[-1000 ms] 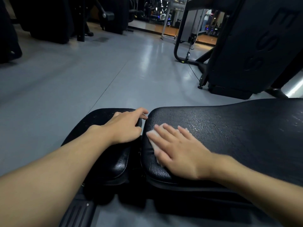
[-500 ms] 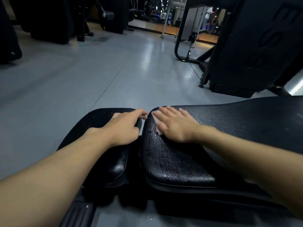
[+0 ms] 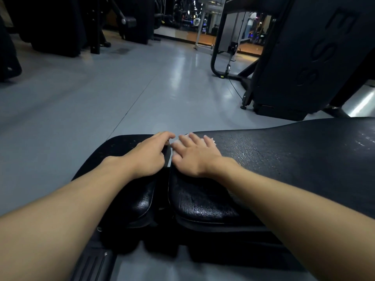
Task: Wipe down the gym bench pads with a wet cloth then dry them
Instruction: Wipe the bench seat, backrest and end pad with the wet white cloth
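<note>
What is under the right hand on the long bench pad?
A white cloth: only its edges show between and beyond the fingers. The right hand presses flat on it and covers the rest, so its full shape cannot be seen. Beneath lies the black pad.
</note>
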Motion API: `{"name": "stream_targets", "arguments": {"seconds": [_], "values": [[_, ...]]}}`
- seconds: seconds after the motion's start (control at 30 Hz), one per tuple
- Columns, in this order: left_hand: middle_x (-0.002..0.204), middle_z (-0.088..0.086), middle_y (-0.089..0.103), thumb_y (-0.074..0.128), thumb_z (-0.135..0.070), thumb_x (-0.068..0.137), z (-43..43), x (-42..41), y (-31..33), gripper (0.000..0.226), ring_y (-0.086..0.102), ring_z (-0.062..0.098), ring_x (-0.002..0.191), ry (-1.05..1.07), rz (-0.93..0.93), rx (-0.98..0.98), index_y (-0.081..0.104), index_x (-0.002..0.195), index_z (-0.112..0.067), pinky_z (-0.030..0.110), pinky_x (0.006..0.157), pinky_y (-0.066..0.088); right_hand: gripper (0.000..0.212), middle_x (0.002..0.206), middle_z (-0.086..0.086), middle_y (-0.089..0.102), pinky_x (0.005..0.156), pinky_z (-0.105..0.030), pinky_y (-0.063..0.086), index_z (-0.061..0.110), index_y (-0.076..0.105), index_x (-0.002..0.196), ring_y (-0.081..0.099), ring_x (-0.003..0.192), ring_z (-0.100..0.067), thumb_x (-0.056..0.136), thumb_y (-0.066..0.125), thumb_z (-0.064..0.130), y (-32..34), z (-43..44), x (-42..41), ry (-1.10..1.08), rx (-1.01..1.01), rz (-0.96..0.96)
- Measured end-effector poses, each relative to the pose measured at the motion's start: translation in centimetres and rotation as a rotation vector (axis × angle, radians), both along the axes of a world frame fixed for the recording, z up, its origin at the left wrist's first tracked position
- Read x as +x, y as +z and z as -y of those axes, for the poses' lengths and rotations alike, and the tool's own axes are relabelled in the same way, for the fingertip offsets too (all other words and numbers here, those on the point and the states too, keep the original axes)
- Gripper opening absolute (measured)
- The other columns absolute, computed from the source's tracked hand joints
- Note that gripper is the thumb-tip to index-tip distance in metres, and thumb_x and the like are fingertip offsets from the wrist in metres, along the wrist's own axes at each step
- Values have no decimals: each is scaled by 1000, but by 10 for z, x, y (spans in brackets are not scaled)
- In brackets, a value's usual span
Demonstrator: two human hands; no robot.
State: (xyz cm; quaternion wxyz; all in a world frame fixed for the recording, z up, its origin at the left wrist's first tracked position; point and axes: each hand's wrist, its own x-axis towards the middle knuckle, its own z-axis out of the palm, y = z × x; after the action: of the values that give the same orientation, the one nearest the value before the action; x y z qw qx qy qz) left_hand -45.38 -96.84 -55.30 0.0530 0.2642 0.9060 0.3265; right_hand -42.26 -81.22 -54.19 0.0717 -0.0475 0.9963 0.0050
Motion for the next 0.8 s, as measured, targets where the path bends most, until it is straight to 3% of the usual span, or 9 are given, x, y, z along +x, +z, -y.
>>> {"name": "stream_targets", "arguments": {"seconds": [0.13,0.27,0.4,0.6,0.8], "values": [[141,6,50,34,9,83,0,8,5,63,45,17,132,4,-24,-1,42,142,-14,25,110,33,53,166,2,7,119,-53,-5,30,28,150,-1,152,-19,99,21,44,1,11,42,105,3,-14],[139,2,54,33,4,88,-3,13,9,58,48,15,129,-18,-31,-44,46,139,-20,29,109,36,54,165,3,8,119,-52,-4,30,24,151,-1,151,-19,99,19,45,0,12,86,188,-12,-47],[130,1,59,35,1,89,-15,25,12,54,54,15,119,-49,-29,-80,52,134,-24,33,103,43,70,163,0,16,119,-53,2,29,21,153,7,150,-22,89,5,49,-2,8,119,264,9,-112],[138,3,56,32,5,87,-18,27,13,59,48,15,130,-37,-41,-92,52,135,-22,33,110,37,57,163,-6,21,119,-52,7,23,25,154,15,150,-29,101,26,43,-4,-10,142,331,-6,-195],[129,2,59,31,8,85,-18,21,12,59,52,14,124,3,-17,-11,52,133,-20,29,108,39,77,166,0,11,120,-48,-2,29,19,153,5,151,-20,83,-3,55,4,-6,118,262,-27,-84]]}}
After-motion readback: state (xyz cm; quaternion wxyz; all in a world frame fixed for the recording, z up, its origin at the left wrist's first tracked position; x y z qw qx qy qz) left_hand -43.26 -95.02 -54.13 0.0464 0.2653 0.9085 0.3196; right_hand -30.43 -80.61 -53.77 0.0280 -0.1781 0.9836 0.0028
